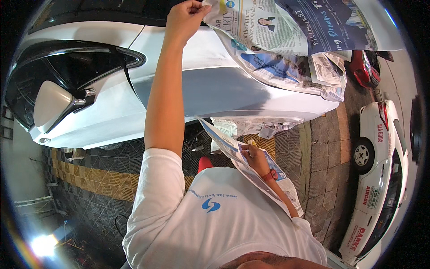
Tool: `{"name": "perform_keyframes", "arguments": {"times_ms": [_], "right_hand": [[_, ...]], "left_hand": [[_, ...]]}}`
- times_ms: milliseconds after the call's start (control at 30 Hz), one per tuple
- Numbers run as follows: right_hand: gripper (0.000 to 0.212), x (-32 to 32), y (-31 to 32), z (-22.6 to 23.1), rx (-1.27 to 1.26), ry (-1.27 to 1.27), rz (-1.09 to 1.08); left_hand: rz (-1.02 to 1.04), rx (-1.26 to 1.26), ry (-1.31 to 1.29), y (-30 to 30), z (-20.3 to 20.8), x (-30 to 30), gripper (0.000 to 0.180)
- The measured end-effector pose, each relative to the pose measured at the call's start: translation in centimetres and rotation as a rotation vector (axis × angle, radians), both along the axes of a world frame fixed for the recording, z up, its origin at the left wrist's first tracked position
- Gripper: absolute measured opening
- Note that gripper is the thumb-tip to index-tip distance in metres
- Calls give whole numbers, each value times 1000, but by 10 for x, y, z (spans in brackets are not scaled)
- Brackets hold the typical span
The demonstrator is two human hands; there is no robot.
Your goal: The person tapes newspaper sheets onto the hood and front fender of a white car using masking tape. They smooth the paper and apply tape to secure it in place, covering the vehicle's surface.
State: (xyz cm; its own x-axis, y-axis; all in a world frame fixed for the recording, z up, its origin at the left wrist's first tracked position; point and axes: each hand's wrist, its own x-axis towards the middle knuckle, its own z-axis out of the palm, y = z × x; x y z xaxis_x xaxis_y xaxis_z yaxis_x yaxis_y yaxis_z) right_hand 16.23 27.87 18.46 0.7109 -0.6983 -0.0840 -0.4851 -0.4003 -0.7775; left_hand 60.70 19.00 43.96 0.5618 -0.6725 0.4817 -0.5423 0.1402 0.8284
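Note:
My left hand reaches far over the white car. Its fingers pinch the corner of a newspaper sheet that spreads across the front of the car. Down by my right side, my right hand grips more newspaper, hanging partly against my shirt; a red watch is on that wrist. Beneath my left arm the car's side panel has a dull grey patch with whitish edges. Crumpled newspaper covers the headlight area, and more paper fills the wheel opening.
A side mirror juts out from the car at left. Another white car is parked at right, with a red vehicle beyond. Dark and yellow floor tiles lie underfoot. A bright lamp shines at lower left.

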Motion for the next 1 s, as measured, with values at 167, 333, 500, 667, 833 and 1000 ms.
{"name": "perform_keyframes", "arguments": {"times_ms": [167,333,500,667,833,1000], "right_hand": [[22,-8,-6,-10,-32,-24,17],[23,-4,-3,1,13,30,18],[23,-8,-2,2,-7,24,35],[24,-10,0,-2,-28,-5,52],[24,-11,4,0,42,18,51],[23,-14,5,-14,-63,-49,65]], "left_hand": [[-72,-231,-28,17,-32,-18,24],[51,-517,-208,17,-53,-29,25],[152,-364,-279,18,-46,-40,32],[244,-368,-333,21,-50,-54,31],[223,-385,-185,16,-47,-61,39],[317,-293,-245,11,-35,-62,42]]}}
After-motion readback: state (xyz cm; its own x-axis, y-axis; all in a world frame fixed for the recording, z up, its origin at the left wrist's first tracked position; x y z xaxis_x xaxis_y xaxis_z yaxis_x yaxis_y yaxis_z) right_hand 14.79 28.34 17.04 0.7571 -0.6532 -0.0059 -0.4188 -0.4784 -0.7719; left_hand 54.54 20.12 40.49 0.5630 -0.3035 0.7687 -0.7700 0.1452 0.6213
